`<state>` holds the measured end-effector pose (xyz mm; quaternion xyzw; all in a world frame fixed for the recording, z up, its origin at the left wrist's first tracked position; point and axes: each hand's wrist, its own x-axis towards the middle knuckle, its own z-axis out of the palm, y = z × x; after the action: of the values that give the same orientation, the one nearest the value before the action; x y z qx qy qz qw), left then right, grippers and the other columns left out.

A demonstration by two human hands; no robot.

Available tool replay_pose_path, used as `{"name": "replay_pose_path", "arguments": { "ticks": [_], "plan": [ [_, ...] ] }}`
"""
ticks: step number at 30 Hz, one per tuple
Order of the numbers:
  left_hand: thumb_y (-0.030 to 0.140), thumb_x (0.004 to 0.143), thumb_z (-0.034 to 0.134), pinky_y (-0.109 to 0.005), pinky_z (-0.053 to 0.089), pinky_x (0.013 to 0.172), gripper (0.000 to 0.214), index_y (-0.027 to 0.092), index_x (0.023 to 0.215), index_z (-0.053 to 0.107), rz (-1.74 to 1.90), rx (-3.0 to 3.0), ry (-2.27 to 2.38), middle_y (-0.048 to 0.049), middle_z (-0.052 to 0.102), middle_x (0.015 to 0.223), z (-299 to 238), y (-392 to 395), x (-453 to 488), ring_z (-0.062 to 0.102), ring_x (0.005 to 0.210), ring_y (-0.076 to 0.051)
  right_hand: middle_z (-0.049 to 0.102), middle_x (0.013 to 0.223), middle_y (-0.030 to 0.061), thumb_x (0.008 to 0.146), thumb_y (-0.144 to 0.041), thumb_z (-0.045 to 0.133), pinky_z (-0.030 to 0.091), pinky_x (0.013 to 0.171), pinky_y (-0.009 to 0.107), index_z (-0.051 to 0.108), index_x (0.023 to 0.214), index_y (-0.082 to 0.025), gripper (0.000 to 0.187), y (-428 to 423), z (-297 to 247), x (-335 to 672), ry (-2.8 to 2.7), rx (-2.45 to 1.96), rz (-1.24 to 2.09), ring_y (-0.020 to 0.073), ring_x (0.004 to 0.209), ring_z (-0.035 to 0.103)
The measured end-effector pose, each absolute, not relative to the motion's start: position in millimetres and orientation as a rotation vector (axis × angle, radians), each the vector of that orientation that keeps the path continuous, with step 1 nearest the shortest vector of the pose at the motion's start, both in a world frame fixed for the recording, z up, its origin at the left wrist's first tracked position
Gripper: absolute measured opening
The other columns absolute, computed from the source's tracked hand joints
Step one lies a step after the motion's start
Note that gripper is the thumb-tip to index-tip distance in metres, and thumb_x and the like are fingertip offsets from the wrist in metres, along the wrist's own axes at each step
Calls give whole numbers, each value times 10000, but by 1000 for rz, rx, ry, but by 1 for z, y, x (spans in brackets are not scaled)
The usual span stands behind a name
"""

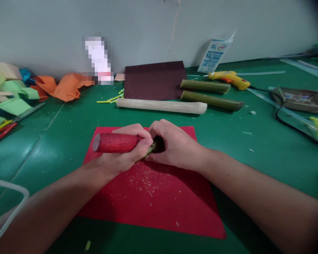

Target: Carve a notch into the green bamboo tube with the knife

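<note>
My left hand [123, 160] is closed around the red wooden handle [116, 143] of a tool; its butt end points left, and the working end is hidden by my fingers. Curved around a short, dark green piece of bamboo [152, 147], my right hand [172, 144] grips it with thumb and fingers. The two hands meet at this piece, and most of it is covered. Both are just above a red board [190, 211] sprinkled with pale shavings.
Behind the board lie a pale peeled stick [161, 106], two split green bamboo pieces [212, 100] and a dark brown sheet [153, 81]. A yellow glue gun [231, 78] with black cord is at back right. Scissors [5, 132] and coloured paper [16, 93] lie left.
</note>
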<state>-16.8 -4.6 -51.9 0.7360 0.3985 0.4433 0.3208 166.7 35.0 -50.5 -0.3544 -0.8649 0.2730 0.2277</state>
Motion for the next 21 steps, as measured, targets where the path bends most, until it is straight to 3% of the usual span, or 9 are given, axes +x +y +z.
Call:
{"name": "replay_pose_path", "arguments": {
  "ticks": [21],
  "plan": [
    [179, 833, 536, -249, 403, 527, 249, 185, 589, 586, 1291, 1832, 1101, 19, 563, 574, -53, -4, -13, 493, 546, -100, 587, 829, 17, 664, -231, 800, 367, 677, 293, 563, 797, -185, 276, 34, -52, 166, -2372, -921, 752, 174, 794, 497]
  ]
}}
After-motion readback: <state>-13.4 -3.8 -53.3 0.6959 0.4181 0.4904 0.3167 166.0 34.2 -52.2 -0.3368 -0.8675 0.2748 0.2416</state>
